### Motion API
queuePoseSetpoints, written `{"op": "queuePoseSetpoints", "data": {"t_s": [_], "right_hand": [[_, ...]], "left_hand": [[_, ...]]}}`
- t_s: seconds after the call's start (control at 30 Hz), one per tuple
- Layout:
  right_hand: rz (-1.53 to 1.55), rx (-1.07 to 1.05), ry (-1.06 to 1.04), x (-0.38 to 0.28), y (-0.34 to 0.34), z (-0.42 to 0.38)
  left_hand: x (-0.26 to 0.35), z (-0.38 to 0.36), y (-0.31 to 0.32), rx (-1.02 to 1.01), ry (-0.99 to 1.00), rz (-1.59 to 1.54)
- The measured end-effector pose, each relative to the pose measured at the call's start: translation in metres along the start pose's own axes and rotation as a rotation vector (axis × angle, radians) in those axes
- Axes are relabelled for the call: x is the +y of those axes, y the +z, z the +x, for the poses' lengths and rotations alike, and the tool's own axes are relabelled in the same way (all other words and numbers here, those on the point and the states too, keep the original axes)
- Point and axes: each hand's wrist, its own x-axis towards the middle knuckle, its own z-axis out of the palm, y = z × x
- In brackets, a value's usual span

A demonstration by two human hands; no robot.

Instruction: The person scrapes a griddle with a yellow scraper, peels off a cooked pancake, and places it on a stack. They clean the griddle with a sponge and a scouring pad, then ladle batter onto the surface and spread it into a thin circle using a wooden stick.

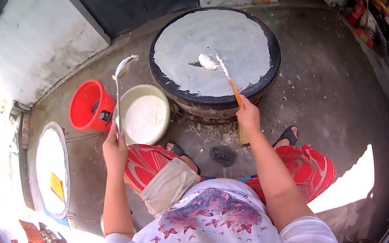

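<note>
- Over the griddle (171,76), the right hand (247,115) is closed around a spatula (227,80), its tip touching a batter lump (207,61)
- Left hand (115,147) grips a ladle (120,86) upright above the batter bowl (134,94), beside a red bucket (84,106)

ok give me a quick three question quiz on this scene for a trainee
1. True or false: the right hand holds a spreader over the round griddle.
2. What does the left hand hold?
A ladle
B knife
C cloth
3. Fill in: beside the red bucket stands a pale bucket of white ____.

Key:
1. True
2. A, the ladle
3. batter
</note>
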Motion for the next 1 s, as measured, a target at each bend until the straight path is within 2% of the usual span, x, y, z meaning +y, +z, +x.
{"op": "queuePoseSetpoints", "data": {"t_s": [0.03,0.1,0.2,0.27,0.33,0.37,0.5,0.6,0.73,0.83,0.87,0.9,0.93,1.0], "right_hand": [[-0.016,-0.012,-0.033,-0.004,0.012,-0.005],[-0.026,-0.047,-0.079,-0.017,0.029,-0.01],[-0.015,-0.097,-0.108,-0.041,0.018,-0.012],[0.019,-0.085,-0.136,-0.028,0.018,-0.009],[0.022,0.029,-0.07,-0.017,0.017,-0.014],[-0.06,0.097,-0.123,0.006,0.037,-0.01],[-0.05,0.0,-0.161,-0.014,0.069,-0.024],[0.062,-0.071,-0.179,-0.023,0.063,-0.013],[-0.062,0.005,-0.1,-0.016,0.055,-0.019],[-0.041,-0.008,-0.111,-0.013,0.086,-0.032],[0.004,-0.029,-0.127,-0.014,0.098,-0.034],[0.267,-0.223,0.069,-0.041,0.086,-0.037],[0.271,-0.224,0.071,-0.055,0.074,-0.038],[0.383,-0.287,0.089,-0.07,0.059,-0.037]], "left_hand": [[0.013,0.003,-0.001,0.001,-0.004,0.002],[0.054,0.012,0.003,-0.342,-0.559,-0.736],[0.083,0.021,0.03,-0.425,-0.602,-0.857],[0.094,0.027,0.044,-0.517,-0.578,-0.946],[0.099,0.032,0.059,-0.537,-0.583,-0.934],[0.1,0.034,0.068,-0.561,-0.585,-0.918],[0.104,0.041,0.102,-0.514,-0.621,-0.959],[0.105,0.045,0.111,-0.5,-0.654,-0.957],[0.096,0.046,0.121,-0.519,-0.615,-0.905],[0.099,0.044,0.133,-0.469,-0.612,-0.887],[0.102,0.044,0.137,-0.476,-0.674,-0.893],[0.103,0.043,0.139,-0.484,-0.737,-0.897],[0.104,0.045,0.135,-0.484,-0.736,-0.892],[0.105,0.053,0.123,-0.445,-1.045,-1.295]]}}
